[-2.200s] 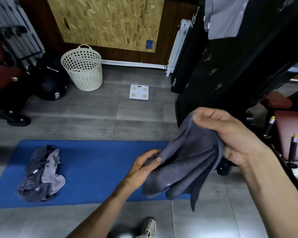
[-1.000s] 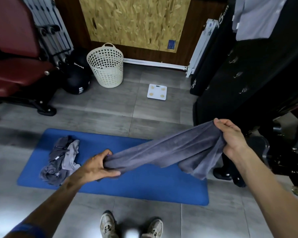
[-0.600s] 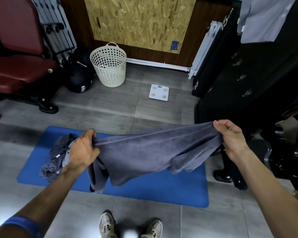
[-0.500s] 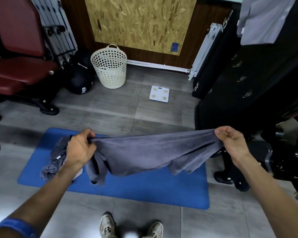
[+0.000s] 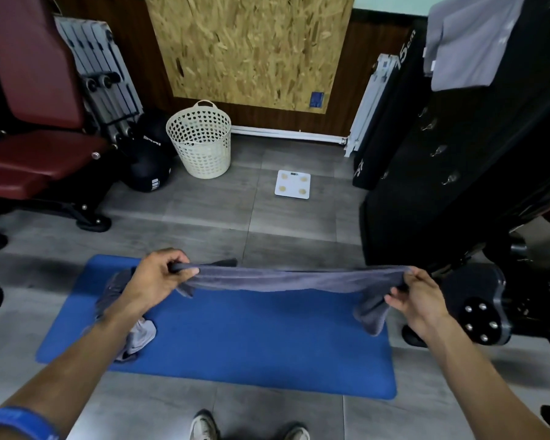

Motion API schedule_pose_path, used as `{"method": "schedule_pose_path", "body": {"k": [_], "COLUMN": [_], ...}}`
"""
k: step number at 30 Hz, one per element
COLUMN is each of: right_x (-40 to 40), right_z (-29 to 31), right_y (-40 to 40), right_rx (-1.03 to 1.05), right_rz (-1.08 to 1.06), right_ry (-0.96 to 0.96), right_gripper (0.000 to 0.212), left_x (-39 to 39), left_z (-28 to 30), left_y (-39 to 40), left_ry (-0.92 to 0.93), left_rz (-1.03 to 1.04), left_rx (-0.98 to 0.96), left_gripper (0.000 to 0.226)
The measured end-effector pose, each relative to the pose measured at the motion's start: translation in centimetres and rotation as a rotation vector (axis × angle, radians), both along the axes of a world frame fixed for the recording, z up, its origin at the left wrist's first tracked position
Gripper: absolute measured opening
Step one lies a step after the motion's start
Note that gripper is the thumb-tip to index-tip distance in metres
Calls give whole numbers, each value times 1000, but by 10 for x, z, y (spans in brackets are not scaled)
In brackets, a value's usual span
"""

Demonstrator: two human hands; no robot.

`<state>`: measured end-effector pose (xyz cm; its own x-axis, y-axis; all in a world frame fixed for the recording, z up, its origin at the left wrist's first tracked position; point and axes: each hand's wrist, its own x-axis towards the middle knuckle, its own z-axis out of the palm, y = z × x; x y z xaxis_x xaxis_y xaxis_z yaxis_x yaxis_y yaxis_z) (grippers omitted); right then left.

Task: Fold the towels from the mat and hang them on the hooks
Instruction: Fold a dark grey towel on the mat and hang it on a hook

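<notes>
Low in the middle of the frame, the left hand (image 5: 154,276) and the right hand (image 5: 418,298) each pinch one end of a dark grey terry towel (image 5: 294,279), held taut in the air above the blue foam mat (image 5: 251,341). This looks like the spreading step before folding. Next the two ends probably need bringing together evenly, while more crumpled grey towels (image 5: 134,331) wait at the mat's left and the metal hooks (image 5: 438,150) sit upper right.

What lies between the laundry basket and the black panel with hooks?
In the head view, a white scale lies on the grey floor between the basket and the panel.
</notes>
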<state>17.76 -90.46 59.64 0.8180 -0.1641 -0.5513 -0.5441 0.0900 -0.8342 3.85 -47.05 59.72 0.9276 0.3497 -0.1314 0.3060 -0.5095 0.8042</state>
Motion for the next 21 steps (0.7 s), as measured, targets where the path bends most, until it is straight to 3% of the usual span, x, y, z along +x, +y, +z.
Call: {"method": "schedule_pose_path", "body": {"k": [2, 5, 7, 9, 12, 14, 17, 21], "right_x": [-7, -19, -29, -38, -40, -33, -15, 13], "right_z": [-6, -26, -38, -44, -44, -57, -108, -237], "right_y": [-8, -31, -48, -59, -69, -71, -53, -6], "right_rx": [-123, -348, -425, -437, -383, -355, -468, -656], "right_rz": [132, 351, 495, 565, 647, 692, 752, 734], "right_ry": [10, 42, 109, 199, 283, 257, 221, 79], "right_gripper": [24, 14, 13, 16, 13, 13, 11, 11], "left_x": [-2, -11, -18, -22, -25, -19, 0, 31], "left_z": [-3, -7, -7, -9, -22, -45, -104, -233], "left_y": [6, 10, 11, 17, 33, 44, 58, 79], "left_ry": [33, 162, 266, 433, 744, 878, 836, 597], "left_rz": [-7, 15, -26, -180, -255, -224, -170, -195], "left_rx": [13, -248, -316, -298, -294, -281, -254, 42], "left_gripper": [15, 10, 18, 24, 1, 20, 18, 14]}}
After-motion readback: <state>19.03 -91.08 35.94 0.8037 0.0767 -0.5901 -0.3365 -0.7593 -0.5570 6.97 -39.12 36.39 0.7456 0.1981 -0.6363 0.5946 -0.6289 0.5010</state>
